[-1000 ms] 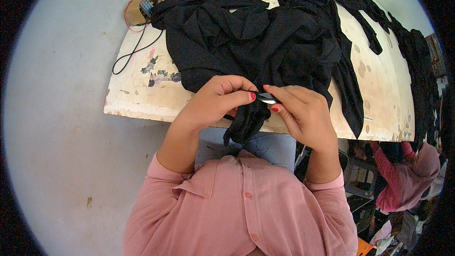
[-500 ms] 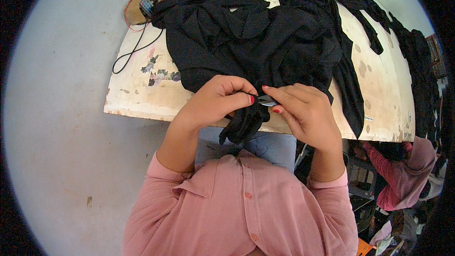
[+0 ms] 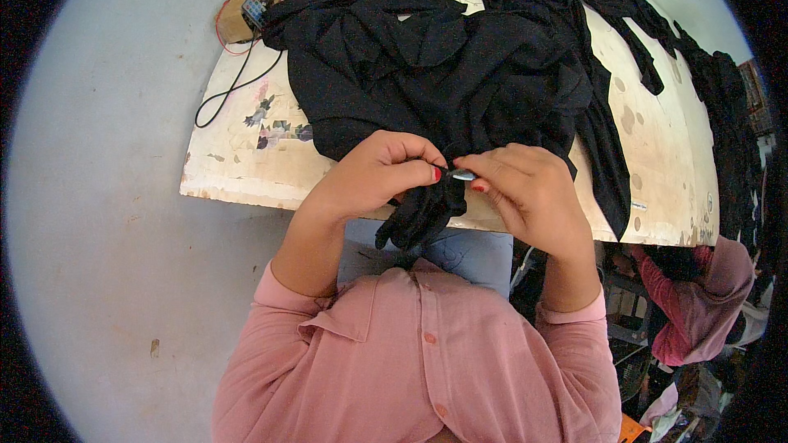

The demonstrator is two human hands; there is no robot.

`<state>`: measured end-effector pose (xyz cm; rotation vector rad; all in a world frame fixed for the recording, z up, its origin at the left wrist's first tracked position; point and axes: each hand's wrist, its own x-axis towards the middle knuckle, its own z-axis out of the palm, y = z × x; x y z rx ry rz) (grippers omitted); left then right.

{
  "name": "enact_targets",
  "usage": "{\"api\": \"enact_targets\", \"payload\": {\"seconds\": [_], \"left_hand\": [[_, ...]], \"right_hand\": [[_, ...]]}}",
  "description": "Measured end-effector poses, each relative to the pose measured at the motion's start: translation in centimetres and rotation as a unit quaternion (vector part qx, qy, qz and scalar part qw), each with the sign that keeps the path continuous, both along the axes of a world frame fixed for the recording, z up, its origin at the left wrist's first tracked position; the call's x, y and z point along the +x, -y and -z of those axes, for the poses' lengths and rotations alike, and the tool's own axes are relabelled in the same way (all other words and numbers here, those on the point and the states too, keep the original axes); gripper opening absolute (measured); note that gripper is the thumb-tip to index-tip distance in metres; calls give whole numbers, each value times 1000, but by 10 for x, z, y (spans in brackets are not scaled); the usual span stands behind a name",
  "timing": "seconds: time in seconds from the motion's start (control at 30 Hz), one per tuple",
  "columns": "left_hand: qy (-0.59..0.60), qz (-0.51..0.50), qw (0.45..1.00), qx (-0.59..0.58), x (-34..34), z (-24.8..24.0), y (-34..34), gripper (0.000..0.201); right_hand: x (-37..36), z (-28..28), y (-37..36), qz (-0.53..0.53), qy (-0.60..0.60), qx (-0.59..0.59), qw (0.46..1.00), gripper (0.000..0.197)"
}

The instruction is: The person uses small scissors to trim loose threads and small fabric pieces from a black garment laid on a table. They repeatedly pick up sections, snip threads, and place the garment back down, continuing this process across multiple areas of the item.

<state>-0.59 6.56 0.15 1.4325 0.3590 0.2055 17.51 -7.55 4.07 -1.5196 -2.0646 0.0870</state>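
Frame centre | snips: blades gaping earlier, now together, likely mid-snip | left hand: fingers clamped on black cloth | right hand: fingers clamped on snips

A large, matte black fabric piece lies crumpled in loose folds on the worn, cream-coloured wooden table; a bunched, rounded end of it hangs past the near edge, and a fold there is pinched in the left hand. The small, shiny silver metal thread snips, mostly hidden in the right hand, point leftward, blades close together, tips at the pinched fold.
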Motion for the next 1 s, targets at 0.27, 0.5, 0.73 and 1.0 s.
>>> {"api": "enact_targets", "payload": {"seconds": [0.27, 0.5, 0.73, 1.0], "left_hand": [[60, -74, 983, 159, -1, -6, 10, 19], [66, -185, 970, 140, 2, -9, 22, 44], [69, -150, 973, 163, 1, -13, 23, 46], [87, -127, 980, 126, 0, -8, 22, 39]], "right_hand": [[-21, 36, -2, 127, -366, 28, 921, 37], [-19, 17, 5, 149, -218, -19, 964, 30], [-16, 6, 10, 120, -157, -5, 980, 28], [-14, 2, 3, 103, -79, 28, 991, 27]]}}
